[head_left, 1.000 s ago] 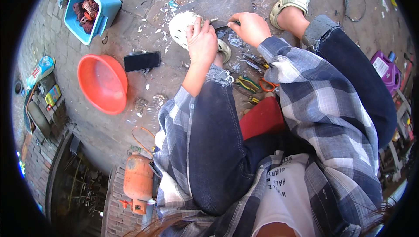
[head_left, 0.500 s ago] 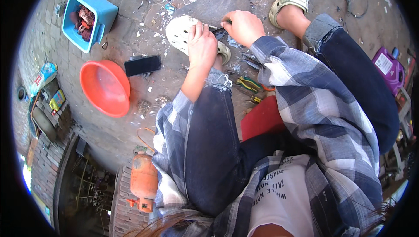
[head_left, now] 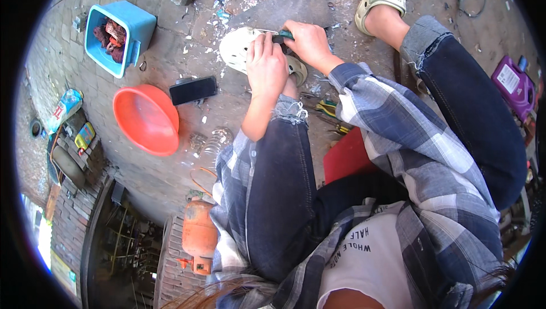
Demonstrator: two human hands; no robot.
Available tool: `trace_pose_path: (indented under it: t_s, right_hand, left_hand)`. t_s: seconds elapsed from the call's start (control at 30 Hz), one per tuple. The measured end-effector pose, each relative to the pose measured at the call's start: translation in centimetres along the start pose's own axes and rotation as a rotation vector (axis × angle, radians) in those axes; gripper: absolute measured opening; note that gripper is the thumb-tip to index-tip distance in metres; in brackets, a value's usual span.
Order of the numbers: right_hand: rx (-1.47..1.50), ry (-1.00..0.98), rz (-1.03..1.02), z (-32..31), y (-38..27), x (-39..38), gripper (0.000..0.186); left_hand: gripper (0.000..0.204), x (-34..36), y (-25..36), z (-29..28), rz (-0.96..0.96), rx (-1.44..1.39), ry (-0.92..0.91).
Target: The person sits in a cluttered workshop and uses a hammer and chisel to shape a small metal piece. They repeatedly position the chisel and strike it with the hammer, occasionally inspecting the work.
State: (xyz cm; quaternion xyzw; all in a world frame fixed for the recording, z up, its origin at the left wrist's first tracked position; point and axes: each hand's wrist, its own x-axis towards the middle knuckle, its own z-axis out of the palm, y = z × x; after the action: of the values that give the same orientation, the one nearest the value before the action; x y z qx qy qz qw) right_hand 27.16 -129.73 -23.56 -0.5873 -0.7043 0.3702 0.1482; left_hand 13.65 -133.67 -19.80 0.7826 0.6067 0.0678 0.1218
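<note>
My left hand (head_left: 267,65) lies over the pale clog (head_left: 234,48) on my left foot. Its fingers are pressed together against a small dark piece (head_left: 277,39) whose kind I cannot make out. Just right of it, my right hand (head_left: 309,42) is closed round a tool with a teal handle (head_left: 286,34). A thin, light-coloured shaft or edge runs left from the tool over the clog; its exact kind is unclear. Between my feet lie pliers with yellow-and-black handles (head_left: 326,108), partly covered by my right sleeve.
Left of my foot are a black phone (head_left: 193,90), a red basin (head_left: 145,120) and a light-blue bucket (head_left: 120,36) with reddish rags. A coiled spring (head_left: 218,140) and an orange gas cylinder (head_left: 199,229) are nearer. At right stands a purple jug (head_left: 513,88). Pale scraps litter the ground ahead.
My right hand has shifted slightly left, closer to my left hand, and the teal-handled tool now shows in it. The whole view has shifted slightly, so the surroundings appear further right.
</note>
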Motion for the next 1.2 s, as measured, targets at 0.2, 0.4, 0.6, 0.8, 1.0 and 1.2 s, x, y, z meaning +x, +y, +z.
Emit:
trace_pose_path:
  t_s: [0.2, 0.4, 0.6, 0.8, 1.0, 1.2]
  right_hand:
    - [-0.011, -0.131, -0.019, -0.6, 0.4, 1.2, 0.024]
    - [-0.01, -0.117, 0.05, -0.9, 0.5, 1.1, 0.024]
    - [-0.013, -0.103, 0.069, -1.3, 0.1, 1.1, 0.023]
    - [-0.034, -0.011, 0.135, -3.4, -2.5, -2.1, 0.022]
    - [-0.204, 0.002, 0.062, -3.7, -3.9, -4.7, 0.023]
    - [-0.334, -0.039, 0.029, -3.9, -5.1, -4.0, 0.019]
  left_hand:
    - [0.021, 0.1, 0.2, -0.1, -0.005, 0.028, -0.07]
    - [0.017, 0.8, 0.1, -0.3, 0.036, 0.097, -0.111]
    - [0.017, 0.7, -0.1, 0.0, 0.073, 0.116, -0.089]
    - [0.018, 0.5, -0.5, 0.1, 0.093, 0.103, -0.102]
    - [0.017, 0.3, -1.0, 0.5, 0.092, 0.061, -0.063]
    - [0.017, 0.4, -1.1, 0.5, 0.088, 0.039, -0.065]
